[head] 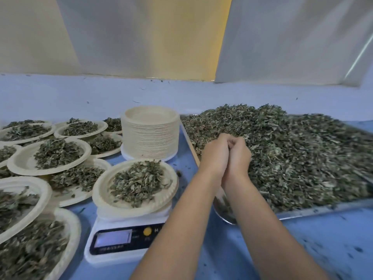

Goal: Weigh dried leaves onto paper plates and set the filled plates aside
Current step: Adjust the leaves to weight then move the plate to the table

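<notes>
— Where is the plate being weighed?
— The round beige paper plate [105, 190] lies flat, open side up, on the white digital scale [121, 253] at lower centre, with leaves heaped on it.
— And the hands?
— The left hand [216, 152] and right hand [239, 156] press side by side over the dried green leaves [292, 154] at right. Both forearms slant up from the bottom edge. The fingers curl inward, but I cannot tell whether they hold leaves.

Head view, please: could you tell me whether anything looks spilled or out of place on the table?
Yes: dried-leaf crumbs lie scattered on the blue table in front of the metal tray, and a small clump sits beside the plate on the scale.
</notes>
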A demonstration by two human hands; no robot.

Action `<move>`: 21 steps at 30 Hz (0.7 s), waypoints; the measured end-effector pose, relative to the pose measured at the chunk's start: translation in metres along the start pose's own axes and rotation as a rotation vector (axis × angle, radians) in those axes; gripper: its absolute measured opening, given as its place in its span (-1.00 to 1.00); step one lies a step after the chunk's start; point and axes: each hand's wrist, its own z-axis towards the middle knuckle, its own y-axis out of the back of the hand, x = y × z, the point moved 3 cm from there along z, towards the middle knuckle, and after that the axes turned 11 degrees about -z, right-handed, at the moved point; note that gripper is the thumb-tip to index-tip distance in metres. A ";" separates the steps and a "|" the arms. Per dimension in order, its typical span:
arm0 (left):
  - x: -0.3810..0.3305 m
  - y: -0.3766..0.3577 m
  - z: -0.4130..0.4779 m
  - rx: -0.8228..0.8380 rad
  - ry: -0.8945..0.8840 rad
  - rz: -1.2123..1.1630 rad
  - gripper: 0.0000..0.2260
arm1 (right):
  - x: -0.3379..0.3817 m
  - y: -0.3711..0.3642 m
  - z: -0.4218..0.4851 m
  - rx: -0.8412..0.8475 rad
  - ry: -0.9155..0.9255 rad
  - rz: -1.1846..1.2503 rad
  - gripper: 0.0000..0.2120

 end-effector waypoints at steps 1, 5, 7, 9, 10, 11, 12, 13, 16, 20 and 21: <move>0.005 -0.003 -0.001 0.014 -0.006 0.080 -0.68 | -0.001 0.006 0.003 -0.036 0.018 -0.033 -0.84; 0.008 0.000 0.001 0.027 -0.014 0.243 -0.73 | -0.002 0.020 0.008 -0.195 0.049 -0.015 -0.76; 0.008 0.002 0.001 0.020 -0.043 0.295 -0.79 | -0.001 0.020 0.006 -0.200 0.100 -0.042 -0.74; 0.007 0.005 0.002 0.006 -0.078 0.291 -0.77 | -0.002 0.018 0.005 -0.179 0.121 -0.041 -0.76; 0.007 0.007 0.003 0.005 -0.096 0.268 -0.73 | -0.004 0.017 0.005 -0.166 0.121 -0.054 -0.76; 0.007 0.008 0.004 0.006 -0.118 0.247 -0.69 | -0.004 0.016 0.005 -0.153 0.119 -0.065 -0.76; 0.007 0.011 0.004 0.004 -0.136 0.251 -0.71 | -0.006 0.015 0.005 -0.144 0.113 -0.069 -0.75; 0.006 0.013 0.003 0.003 -0.148 0.267 -0.77 | -0.007 0.013 0.006 -0.136 0.107 -0.078 -0.75; 0.002 0.023 0.000 -0.008 -0.180 0.243 -0.85 | -0.009 0.008 0.003 -0.111 0.111 -0.076 -0.73; -0.009 0.047 -0.001 -0.062 -0.226 0.201 -0.76 | -0.006 -0.011 -0.007 -0.031 0.099 0.006 -0.78; -0.014 0.056 -0.002 -0.082 -0.243 0.183 -0.73 | -0.005 -0.019 -0.012 -0.003 0.085 0.046 -0.80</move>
